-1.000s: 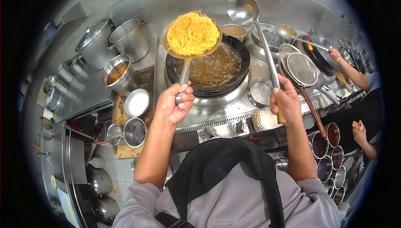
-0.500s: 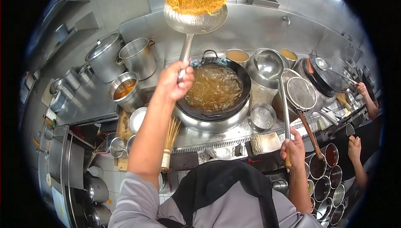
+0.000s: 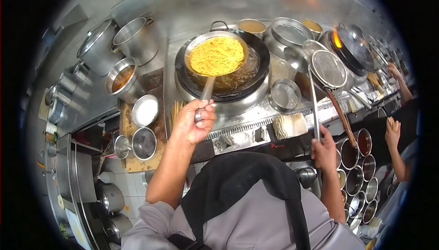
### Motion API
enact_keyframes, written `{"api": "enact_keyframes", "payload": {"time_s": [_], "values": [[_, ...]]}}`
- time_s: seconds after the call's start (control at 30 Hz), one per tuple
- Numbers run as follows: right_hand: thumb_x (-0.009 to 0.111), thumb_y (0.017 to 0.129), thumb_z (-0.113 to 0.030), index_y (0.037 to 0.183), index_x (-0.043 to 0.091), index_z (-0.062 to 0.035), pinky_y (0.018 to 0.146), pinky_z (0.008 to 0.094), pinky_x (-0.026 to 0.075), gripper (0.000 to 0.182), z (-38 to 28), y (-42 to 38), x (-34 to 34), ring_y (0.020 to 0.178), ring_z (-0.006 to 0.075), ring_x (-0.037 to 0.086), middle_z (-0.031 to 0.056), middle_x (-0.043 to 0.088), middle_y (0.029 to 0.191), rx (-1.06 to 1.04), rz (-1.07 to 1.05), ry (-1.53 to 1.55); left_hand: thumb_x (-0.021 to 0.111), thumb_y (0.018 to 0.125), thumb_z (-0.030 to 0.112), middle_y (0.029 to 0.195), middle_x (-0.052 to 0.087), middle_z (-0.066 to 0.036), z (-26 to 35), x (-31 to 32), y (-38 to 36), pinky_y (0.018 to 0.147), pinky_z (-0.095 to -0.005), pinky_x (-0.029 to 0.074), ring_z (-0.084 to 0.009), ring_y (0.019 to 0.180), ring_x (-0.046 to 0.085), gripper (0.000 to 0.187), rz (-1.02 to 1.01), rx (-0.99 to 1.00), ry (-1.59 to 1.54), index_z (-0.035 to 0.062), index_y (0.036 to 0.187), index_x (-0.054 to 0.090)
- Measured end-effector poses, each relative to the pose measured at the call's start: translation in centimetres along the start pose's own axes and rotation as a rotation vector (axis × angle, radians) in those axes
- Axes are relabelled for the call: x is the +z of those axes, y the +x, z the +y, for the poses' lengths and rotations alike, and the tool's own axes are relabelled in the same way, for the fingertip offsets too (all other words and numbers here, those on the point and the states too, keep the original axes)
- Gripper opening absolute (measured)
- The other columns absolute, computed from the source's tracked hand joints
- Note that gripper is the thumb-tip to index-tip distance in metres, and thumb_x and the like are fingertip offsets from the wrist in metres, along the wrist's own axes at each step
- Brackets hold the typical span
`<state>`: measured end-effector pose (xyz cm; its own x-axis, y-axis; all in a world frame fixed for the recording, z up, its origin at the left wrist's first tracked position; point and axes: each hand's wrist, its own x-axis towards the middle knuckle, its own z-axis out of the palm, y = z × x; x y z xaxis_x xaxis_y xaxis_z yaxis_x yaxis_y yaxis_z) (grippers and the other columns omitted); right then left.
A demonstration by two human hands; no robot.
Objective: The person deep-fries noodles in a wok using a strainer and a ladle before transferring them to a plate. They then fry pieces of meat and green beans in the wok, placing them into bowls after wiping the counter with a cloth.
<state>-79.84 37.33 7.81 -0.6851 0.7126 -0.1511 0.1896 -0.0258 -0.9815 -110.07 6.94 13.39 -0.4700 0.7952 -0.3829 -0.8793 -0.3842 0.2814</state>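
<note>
My left hand [image 3: 194, 121] is closed around the metal handle of a wide strainer [image 3: 208, 89]. A flat bed of thin yellow noodles [image 3: 216, 56] fills the strainer, which is held level over a black wok [image 3: 261, 67] of brown oil. Whether the strainer's underside touches the oil is hidden. My right hand [image 3: 324, 150] is wrapped round the long handle of a ladle [image 3: 315, 108]. The ladle's bowl is up near the pots, right of the wok, and looks smeared by motion.
A mesh sieve [image 3: 329, 69] lies right of the ladle. A folded cloth [image 3: 291, 125] and a shallow metal bowl [image 3: 285, 95] sit before the stove. Flame shows at a second wok [image 3: 350, 51], where a co-worker's hand [image 3: 393, 131] is nearby. Pots [image 3: 137, 44] stand left.
The strainer of noodles has come down from high above the stove to over the wok. The ladle has been lowered on the right. My view has tilted, and flame now shows at the second wok.
</note>
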Motion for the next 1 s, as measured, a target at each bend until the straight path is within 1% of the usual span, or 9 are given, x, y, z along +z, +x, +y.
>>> {"api": "enact_keyframes", "payload": {"time_s": [0.1,0.13,0.17,0.33,0.47,0.6,0.7,0.8,1.0], "values": [[0.066,0.083,-0.008,0.14,0.046,-0.005,0.068,0.0387,0.055,0.061,7.7,0.6,-0.8,0.077,0.0311,0.068,0.0172,0.07,0.107,-0.615,0.181,-0.815,0.061,0.088,0.008,0.079,0.054,-0.006,0.4,-3.8,0.4,0.039,-0.0227,0.035,-0.0093,0.058,0.048,0.027,-0.076,-0.015,-0.001,-0.007,0.109,0.053],[0.069,0.081,-0.016,0.141,0.047,-0.0072,0.081,0.0438,0.053,0.064,7.9,-0.3,-0.3,0.084,0.042,0.067,0.026,0.067,0.105,0.022,0.09,-0.668,0.06,0.088,0.009,0.08,0.054,-0.006,0.4,-4.2,0.2,0.039,-0.0235,0.036,-0.0103,0.058,0.049,0.028,-0.084,-0.001,0.016,-0.0083,0.11,0.054],[0.069,0.081,-0.02,0.14,0.048,-0.0107,0.079,0.0469,0.052,0.063,8.1,-1.0,0.6,0.086,0.0442,0.065,0.0275,0.066,0.099,-0.059,0.13,-0.841,0.058,0.089,0.009,0.081,0.054,-0.007,0.4,-4.1,-0.1,0.039,-0.0241,0.036,-0.011,0.059,0.049,0.03,-0.076,-0.014,-0.005,-0.0094,0.112,0.054],[0.068,0.083,-0.018,0.136,0.05,-0.0157,0.074,0.049,0.052,0.057,10.6,-0.4,2.3,0.085,0.0409,0.064,0.0215,0.062,0.094,-0.142,0.033,-1.062,0.057,0.087,0.008,0.079,0.052,-0.006,1.1,-1.1,-0.9,0.036,-0.0207,0.031,-0.0084,0.055,0.045,0.024,0.013,0.021,0.023,-0.0065,0.106,0.056],[0.069,0.083,-0.019,0.127,0.058,-0.0098,0.075,0.0459,0.051,0.047,0.2,3.6,-3.8,0.09,0.0354,0.059,0.0157,0.059,0.095,-0.725,0.381,-1.049,0.056,0.089,0.009,0.079,0.053,-0.007,2.0,1.9,-1.9,0.035,-0.0214,0.034,-0.0088,0.057,0.045,0.029,-0.03,0.082,0.089,-0.0075,0.113,0.056],[0.068,0.085,-0.037,0.123,0.059,-0.0026,0.088,0.044,0.05,0.053,-7.8,8.3,-11.6,0.101,0.0377,0.061,0.0213,0.065,0.104,-0.263,0.415,-1.392,0.057,0.09,0.009,0.08,0.054,-0.007,3.0,3.8,-2.2,0.036,-0.0211,0.034,-0.0088,0.058,0.046,0.031,-0.079,0.158,0.149,-0.0071,0.115,0.056],[0.07,0.085,-0.04,0.097,0.066,0.0029,0.05,0.0326,0.047,0.044,-5.4,13.0,-15.9,0.06,0.0164,0.062,0.0108,0.066,0.078,0.322,-0.055,-0.825,0.057,0.09,0.009,0.079,0.054,-0.007,3.6,4.3,-2.5,0.036,-0.021,0.034,-0.0087,0.056,0.046,0.027,-0.147,0.118,0.138,-0.0059,0.112,0.057],[0.066,0.088,-0.027,0.08,0.062,-0.0078,0.04,0.0279,0.029,0.021,1.1,16.2,-19.7,0.044,0.0107,0.042,-0.0029,0.048,0.056,0.308,-0.069,-0.296,0.058,0.088,0.008,0.078,0.056,-0.007,3.7,4.1,-2.6,0.037,-0.0215,0.034,-0.0096,0.056,0.046,0.023,-0.125,0.133,0.125,-0.0038,0.107,0.057],[0.059,0.091,-0.016,0.089,0.055,-0.0086,0.035,0.0249,0.034,0.009,-3.2,15.5,-22.4,0.04,0.0094,0.044,-0.0027,0.049,0.055,0.238,0.099,-0.286,0.056,0.088,0.009,0.081,0.053,-0.007,3.3,2.7,-2.9,0.037,-0.0218,0.034,-0.0101,0.057,0.047,0.028,-0.037,0.157,0.105,-0.0053,0.112,0.052]]}}
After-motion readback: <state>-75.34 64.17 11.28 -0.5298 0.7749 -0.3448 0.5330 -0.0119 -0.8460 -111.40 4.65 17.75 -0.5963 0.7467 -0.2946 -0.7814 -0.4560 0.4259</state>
